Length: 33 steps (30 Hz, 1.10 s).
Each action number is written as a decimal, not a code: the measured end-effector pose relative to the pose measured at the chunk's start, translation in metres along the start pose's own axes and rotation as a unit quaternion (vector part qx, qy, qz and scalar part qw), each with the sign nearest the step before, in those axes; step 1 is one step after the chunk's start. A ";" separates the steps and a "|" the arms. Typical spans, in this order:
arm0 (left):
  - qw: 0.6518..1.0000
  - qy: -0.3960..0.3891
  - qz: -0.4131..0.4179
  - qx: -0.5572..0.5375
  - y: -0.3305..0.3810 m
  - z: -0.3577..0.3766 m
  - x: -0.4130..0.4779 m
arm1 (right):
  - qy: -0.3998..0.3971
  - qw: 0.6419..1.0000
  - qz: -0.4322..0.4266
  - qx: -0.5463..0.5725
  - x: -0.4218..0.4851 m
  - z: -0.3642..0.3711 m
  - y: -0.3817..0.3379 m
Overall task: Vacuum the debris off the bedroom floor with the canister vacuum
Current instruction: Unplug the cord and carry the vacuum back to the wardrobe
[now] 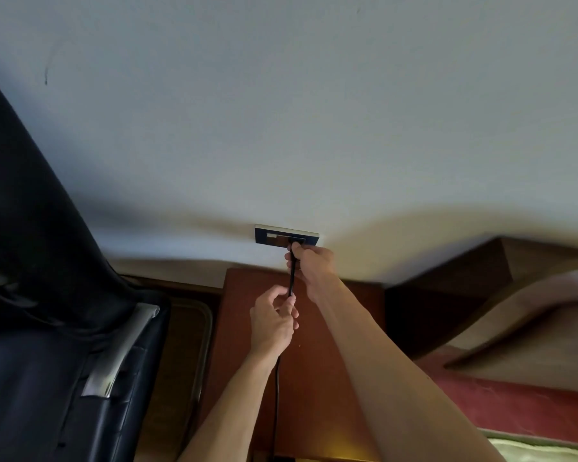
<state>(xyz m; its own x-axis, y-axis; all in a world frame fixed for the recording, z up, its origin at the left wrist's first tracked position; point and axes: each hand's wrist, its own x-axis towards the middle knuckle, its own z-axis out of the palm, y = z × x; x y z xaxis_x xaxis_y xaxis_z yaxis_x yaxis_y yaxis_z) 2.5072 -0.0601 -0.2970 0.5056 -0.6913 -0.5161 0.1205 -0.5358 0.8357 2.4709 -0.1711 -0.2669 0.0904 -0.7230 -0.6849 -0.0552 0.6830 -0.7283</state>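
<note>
A dark wall socket plate [264, 235] sits low on the white wall above a reddish wooden nightstand [344, 328]. My right hand [311, 261] grips the black plug right at the socket. A thin black power cord [292, 278] runs down from the plug. My left hand [273, 323] pinches that cord a little below, and the cord hangs on past my wrist toward the floor. The canister vacuum itself is not in view.
A dark blue padded chair with a silver armrest [121, 355] fills the left side. A dark wooden headboard [447, 295] and a bed with a red cover [514, 405] lie to the right. A brown tray-like surface [187, 345] sits between chair and nightstand.
</note>
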 end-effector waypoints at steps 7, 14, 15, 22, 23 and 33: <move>0.999 0.029 -0.024 -0.011 -0.004 0.009 -0.012 | 0.033 0.999 -0.005 -0.039 0.003 0.004 0.014; 0.997 -0.019 -0.070 0.003 -0.049 -0.006 -0.051 | 0.011 0.998 -0.010 -0.066 -0.036 -0.022 0.063; 0.998 -0.026 -0.063 0.000 -0.048 -0.009 -0.054 | 0.009 0.998 -0.018 -0.061 -0.042 -0.023 0.061; 0.999 -0.031 0.030 -0.018 -0.043 -0.038 -0.113 | -0.014 0.998 -0.051 -0.044 -0.110 -0.026 0.057; 0.998 -0.033 0.052 -0.016 -0.043 -0.046 -0.124 | -0.020 0.997 -0.057 -0.043 -0.122 -0.026 0.058; 0.987 -0.001 0.153 -0.053 -0.082 -0.141 -0.270 | -0.120 0.984 -0.120 -0.053 -0.299 -0.013 0.103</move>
<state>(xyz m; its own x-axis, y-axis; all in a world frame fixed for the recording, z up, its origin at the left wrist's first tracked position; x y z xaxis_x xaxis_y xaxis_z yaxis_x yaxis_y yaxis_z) 2.4816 0.2391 -0.1995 0.5311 -0.8138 -0.2361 0.0499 -0.2481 0.9675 2.4249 0.1137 -0.1377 0.3455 -0.8078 -0.4775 -0.1059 0.4720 -0.8752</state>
